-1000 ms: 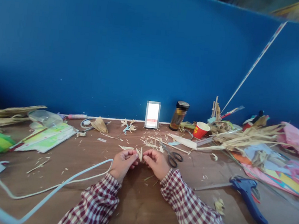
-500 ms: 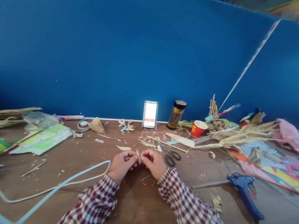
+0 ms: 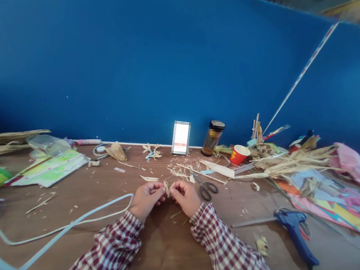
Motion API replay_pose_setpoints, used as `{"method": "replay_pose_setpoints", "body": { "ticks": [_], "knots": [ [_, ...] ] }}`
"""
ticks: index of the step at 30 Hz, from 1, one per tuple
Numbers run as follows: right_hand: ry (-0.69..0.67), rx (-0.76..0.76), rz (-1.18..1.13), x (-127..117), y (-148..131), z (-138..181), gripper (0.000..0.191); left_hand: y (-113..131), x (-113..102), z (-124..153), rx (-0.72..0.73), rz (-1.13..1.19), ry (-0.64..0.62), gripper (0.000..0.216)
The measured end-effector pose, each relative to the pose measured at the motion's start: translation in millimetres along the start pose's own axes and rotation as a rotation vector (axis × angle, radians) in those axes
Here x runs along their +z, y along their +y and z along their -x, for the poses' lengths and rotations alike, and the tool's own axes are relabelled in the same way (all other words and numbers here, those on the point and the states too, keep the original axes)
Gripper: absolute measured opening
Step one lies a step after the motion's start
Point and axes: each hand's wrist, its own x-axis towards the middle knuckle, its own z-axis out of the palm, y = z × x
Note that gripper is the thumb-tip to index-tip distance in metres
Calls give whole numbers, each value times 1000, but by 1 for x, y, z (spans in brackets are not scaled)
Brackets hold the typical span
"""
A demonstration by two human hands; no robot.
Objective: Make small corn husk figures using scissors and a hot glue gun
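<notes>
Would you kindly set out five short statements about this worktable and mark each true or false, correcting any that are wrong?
1. The left hand pinches a small pale husk piece, with the right hand at it too. True.
2. The black-handled scissors lie to the left of the left hand. False: the scissors lie to the right of the right hand.
3. The red paper cup stands to the right of the dark-lidded jar. True.
4. The blue glue gun is held in the right hand. False: the blue glue gun lies on the table.
5. The right sleeve is checked. True.
</notes>
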Motion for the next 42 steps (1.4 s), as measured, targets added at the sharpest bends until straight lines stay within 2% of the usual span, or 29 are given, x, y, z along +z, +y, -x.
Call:
{"method": "replay_pose_setpoints", "body": {
  "ticks": [10,22,31,42],
  "knots": [
    [-5,6,57,0,3,0,13,1,1,1,8,6,-1,27],
    [31,-2,0,0,3,-1,15,1,1,2,22,-22,-12,35],
    [45,-53,19,0,4,-1,15,5,3,5,78,-117,-104,26],
    [41,-91,65,2,5,1,16,2,3,4,99,-139,-93,19]
  ]
}}
